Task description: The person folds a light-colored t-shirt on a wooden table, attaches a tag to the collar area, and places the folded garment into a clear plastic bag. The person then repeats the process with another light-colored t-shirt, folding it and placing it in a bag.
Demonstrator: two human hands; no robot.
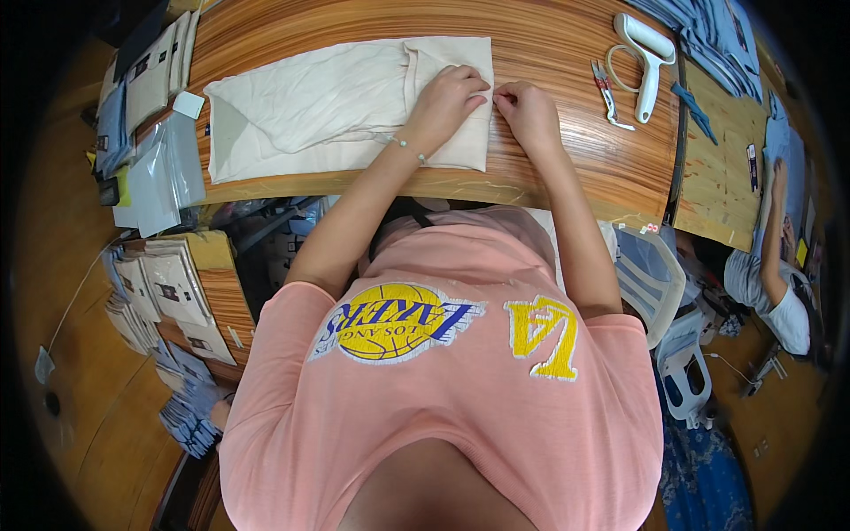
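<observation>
A folded cream cloth garment (310, 97) lies lengthwise on the wood-grain table (567, 53), its left part creased and its right end folded over flat. My left hand (450, 99) rests on that right end with its fingers bent and drawn together near the edge. Just off the same edge, my right hand (529, 115) has thumb and forefinger pinched together. Whatever sits between the fingertips of either hand is too small to make out. The two hands almost meet at the garment's edge.
Right of my hands lie red-handled thread snips (605, 93) and a white lint roller (651, 66). Blue folded garments (717, 44) pile up at the far right. Clear plastic bags (164, 173) and packed garments (155, 75) line the left. Another person (770, 292) works at the right.
</observation>
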